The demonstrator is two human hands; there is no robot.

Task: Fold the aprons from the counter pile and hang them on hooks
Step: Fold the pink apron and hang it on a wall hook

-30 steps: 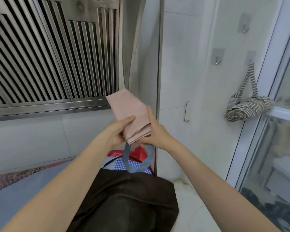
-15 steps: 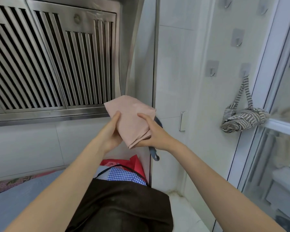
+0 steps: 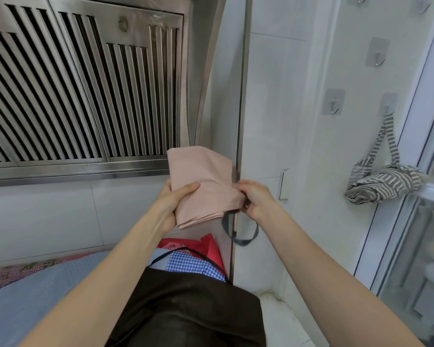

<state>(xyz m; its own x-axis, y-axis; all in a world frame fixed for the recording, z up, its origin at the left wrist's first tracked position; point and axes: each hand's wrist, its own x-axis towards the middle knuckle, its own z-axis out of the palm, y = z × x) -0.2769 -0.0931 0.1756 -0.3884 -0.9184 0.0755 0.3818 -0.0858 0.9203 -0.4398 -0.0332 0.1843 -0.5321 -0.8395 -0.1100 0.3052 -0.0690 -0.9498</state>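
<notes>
Meanwhile, both hands were raised in front of the person, holding a folded pink apron (image 3: 201,181) between them. The left hand (image 3: 172,199) gripped the apron's lower left side, thumb laid across the front of the cloth and fingers hidden behind it. The right hand (image 3: 254,199) pinched the apron's right edge with curled fingers, just where a dark blue-grey strap loop (image 3: 239,232) came out of the fold and hung down below that hand.

Below the hands, more aprons lay in a pile on the tabletop (image 3: 281,319): a dark brown apron (image 3: 186,306) nearest the person, a blue checked apron (image 3: 188,262) past it with a thin dark cord across it, and a red apron (image 3: 206,246) beyond that, almost directly under the pink one. To the left of the arms lay a pale blue cloth (image 3: 35,294).

Above and to the left of the hands was a steel range hood (image 3: 80,91) with slatted grilles. To the right of the hands, on the white wall, a striped apron (image 3: 383,184) hung folded from a hook (image 3: 388,106) by its strap. Just left of that hook was a bare hook (image 3: 334,103), and another bare hook (image 3: 378,54) sat higher up.
</notes>
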